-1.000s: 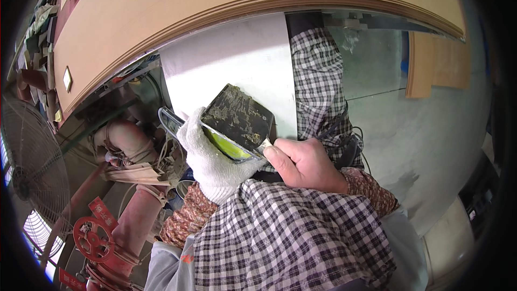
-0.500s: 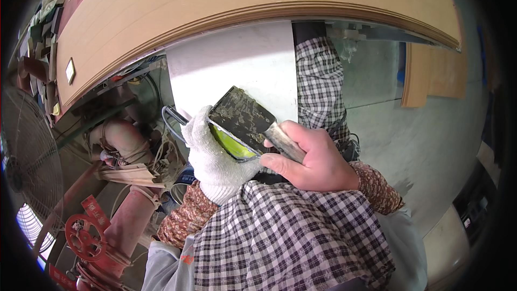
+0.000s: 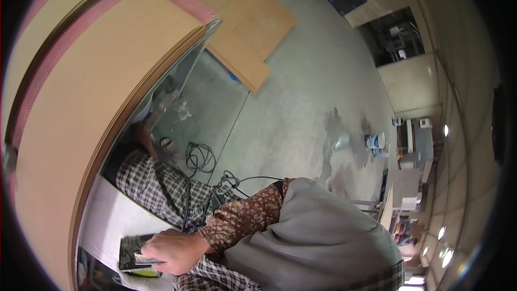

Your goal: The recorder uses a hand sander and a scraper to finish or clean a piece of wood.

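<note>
My right hand [image 3: 173, 250] sits low in the view, closed on the handle of a flat dark scraper [image 3: 131, 248], whose blade points left over a white sheet [image 3: 105, 218]. Just below the blade a strip of a green-yellow tray [image 3: 141, 273] shows, and under it a sliver of my white-gloved left hand [image 3: 141, 282], which holds the tray from beneath. Most of that hand is cut off by the lower edge. My brown patterned right sleeve [image 3: 242, 218] and a grey garment [image 3: 318, 237] fill the lower middle.
A thick stack of curved-looking plywood boards [image 3: 81, 102] fills the left. More plywood sheets [image 3: 242, 27] lie on the concrete floor, with coiled cables [image 3: 199, 159] near my checked trouser leg [image 3: 151, 188]. Small buckets [image 3: 375, 141] and shelving [image 3: 414, 145] stand at the right.
The view has swung sharply to the right, so the hands and scraper now sit at the lower left edge. The grips on scraper and tray look unchanged.
</note>
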A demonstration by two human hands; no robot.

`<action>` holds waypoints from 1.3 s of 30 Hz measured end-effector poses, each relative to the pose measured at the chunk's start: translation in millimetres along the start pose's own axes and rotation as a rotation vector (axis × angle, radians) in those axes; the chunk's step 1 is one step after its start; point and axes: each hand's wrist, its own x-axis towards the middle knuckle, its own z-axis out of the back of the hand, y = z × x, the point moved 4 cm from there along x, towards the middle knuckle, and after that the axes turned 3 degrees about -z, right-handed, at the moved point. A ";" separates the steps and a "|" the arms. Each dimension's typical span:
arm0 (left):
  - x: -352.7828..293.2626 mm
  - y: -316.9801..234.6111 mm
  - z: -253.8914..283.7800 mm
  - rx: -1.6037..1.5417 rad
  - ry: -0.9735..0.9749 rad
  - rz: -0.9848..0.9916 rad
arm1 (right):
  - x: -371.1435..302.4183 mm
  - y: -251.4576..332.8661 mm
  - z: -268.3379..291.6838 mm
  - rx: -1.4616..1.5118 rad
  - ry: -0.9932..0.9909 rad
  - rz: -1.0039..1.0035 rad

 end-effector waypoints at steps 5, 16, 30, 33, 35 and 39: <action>0.5 1.2 -6.4 -0.021 0.008 -0.023 | -1.0 -7.5 -5.8 -0.020 -0.084 0.005; -8.5 8.8 1.3 -0.019 0.006 -0.018 | 0.8 -6.3 -13.6 0.036 -0.129 0.223; -24.5 -8.0 59.6 0.135 0.116 0.102 | -19.2 -13.4 67.9 0.370 -0.044 -0.171; -19.7 -9.3 59.2 0.111 0.141 0.070 | -15.4 -15.2 69.9 0.246 -0.052 -0.181; -21.7 -9.3 57.2 0.101 0.122 0.085 | -15.2 -11.5 62.9 0.325 -0.003 -0.194; -22.5 -4.5 59.8 0.064 0.117 0.070 | -17.6 -1.1 52.3 0.318 0.134 -0.209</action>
